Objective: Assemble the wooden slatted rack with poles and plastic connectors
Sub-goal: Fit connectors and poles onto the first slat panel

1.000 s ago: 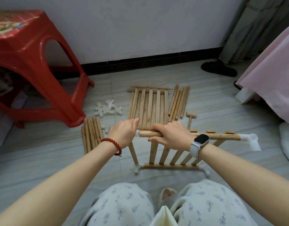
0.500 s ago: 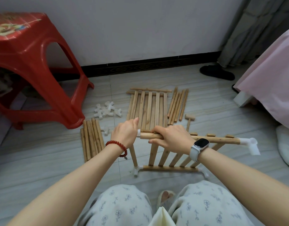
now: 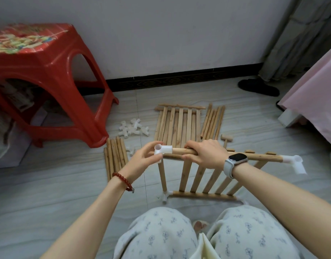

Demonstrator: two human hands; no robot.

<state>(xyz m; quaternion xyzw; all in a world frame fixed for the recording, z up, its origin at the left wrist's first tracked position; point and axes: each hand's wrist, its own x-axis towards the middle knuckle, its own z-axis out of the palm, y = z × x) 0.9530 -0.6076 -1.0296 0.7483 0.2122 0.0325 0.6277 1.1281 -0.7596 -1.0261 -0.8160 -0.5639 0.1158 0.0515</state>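
Newly uncovered white connector (image 3: 163, 150), pole (image 3: 181, 151) middle under right hand (image 3: 207, 156).

L hand (image 3: 142, 159) pinching, R hand (image 3: 207, 156) curled (arms out)

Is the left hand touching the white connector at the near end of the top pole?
Touching. The head view shows the left hand pinching the white connector fitted on the top pole.

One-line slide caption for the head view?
Left hand holds white connector at pole end; right hand grips pole.
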